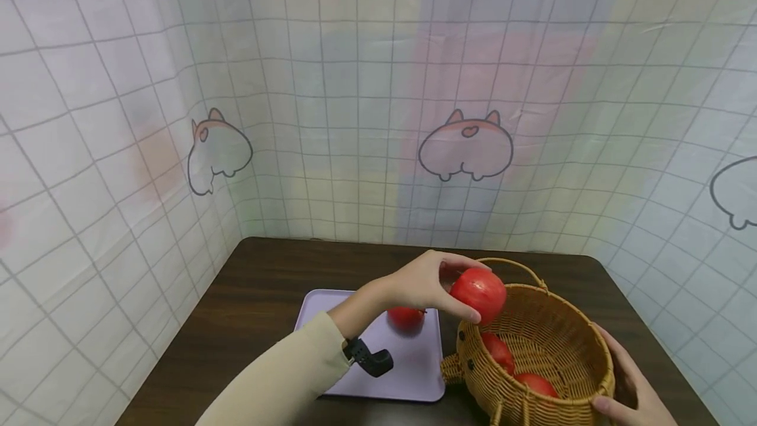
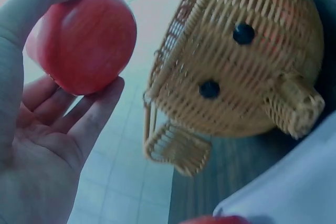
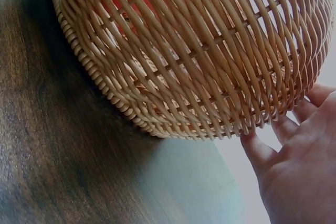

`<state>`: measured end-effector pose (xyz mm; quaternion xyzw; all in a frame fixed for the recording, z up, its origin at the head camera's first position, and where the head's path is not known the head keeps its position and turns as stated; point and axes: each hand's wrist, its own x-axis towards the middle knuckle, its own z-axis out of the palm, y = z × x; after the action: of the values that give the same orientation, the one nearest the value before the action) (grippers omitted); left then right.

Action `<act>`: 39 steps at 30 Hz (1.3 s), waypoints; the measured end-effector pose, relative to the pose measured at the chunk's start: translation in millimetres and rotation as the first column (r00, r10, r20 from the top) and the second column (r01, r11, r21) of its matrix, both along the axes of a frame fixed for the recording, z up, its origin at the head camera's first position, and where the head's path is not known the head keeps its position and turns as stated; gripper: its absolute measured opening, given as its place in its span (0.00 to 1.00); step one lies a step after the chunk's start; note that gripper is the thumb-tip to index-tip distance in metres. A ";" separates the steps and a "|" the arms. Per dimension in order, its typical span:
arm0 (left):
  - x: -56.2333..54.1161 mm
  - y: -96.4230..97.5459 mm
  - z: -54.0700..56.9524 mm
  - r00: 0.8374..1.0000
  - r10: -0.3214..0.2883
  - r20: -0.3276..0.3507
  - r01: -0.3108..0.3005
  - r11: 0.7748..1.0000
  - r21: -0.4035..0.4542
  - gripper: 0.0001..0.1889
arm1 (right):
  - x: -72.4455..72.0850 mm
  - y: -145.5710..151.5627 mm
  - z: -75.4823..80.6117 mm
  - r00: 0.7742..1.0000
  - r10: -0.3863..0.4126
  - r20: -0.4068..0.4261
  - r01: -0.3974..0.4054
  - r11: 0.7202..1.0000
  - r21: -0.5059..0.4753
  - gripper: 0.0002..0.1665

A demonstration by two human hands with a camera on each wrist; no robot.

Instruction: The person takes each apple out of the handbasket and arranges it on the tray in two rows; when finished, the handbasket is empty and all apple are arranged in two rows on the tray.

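My left hand (image 1: 422,281) holds a red round fruit (image 1: 480,294) between thumb and fingers, above the left rim of a wicker basket (image 1: 568,311). In the left wrist view, that fruit (image 2: 94,40) is apart from the basket (image 2: 236,77). Inside the basket lie two more red fruits, one red fruit (image 1: 498,352) by the left wall and another red fruit (image 1: 537,384) nearer me. My right hand (image 1: 633,383) holds the basket's right side, its thumb at the rim. The right wrist view has the right hand's fingers (image 3: 257,150) against the woven wall.
Left of the basket, a pale purple tray (image 1: 408,370) lies on the dark wooden table (image 1: 236,321). One red fruit (image 1: 406,318) sits on this tray, partly behind my left forearm. The basket's thin handle (image 1: 514,261) leans toward the back. A patterned curtain (image 1: 355,150) encloses the table.
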<state>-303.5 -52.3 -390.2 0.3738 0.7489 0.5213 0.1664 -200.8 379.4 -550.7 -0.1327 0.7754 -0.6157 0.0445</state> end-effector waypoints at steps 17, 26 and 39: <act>29.8 -150.8 -45.7 0.930 0.367 0.027 -0.368 0.924 0.107 0.39 | 6.6 -15.7 16.7 0.990 0.068 -0.126 -0.068 0.998 0.007 0.57; 20.6 -173.0 -100.7 0.862 0.507 -0.009 -0.507 0.862 -0.005 0.40 | 7.5 -11.7 16.8 0.991 0.038 -0.125 -0.038 0.999 -0.001 0.59; 7.9 -170.1 -146.3 0.850 0.527 0.027 -0.526 0.850 -0.036 0.42 | 9.6 -9.1 10.2 0.987 0.056 -0.150 -0.062 0.997 -0.035 0.59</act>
<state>-295.6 -222.4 -536.5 0.1428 0.8265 0.5433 0.0359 -191.2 370.4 -540.5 -0.2021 0.7599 -0.6179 0.0019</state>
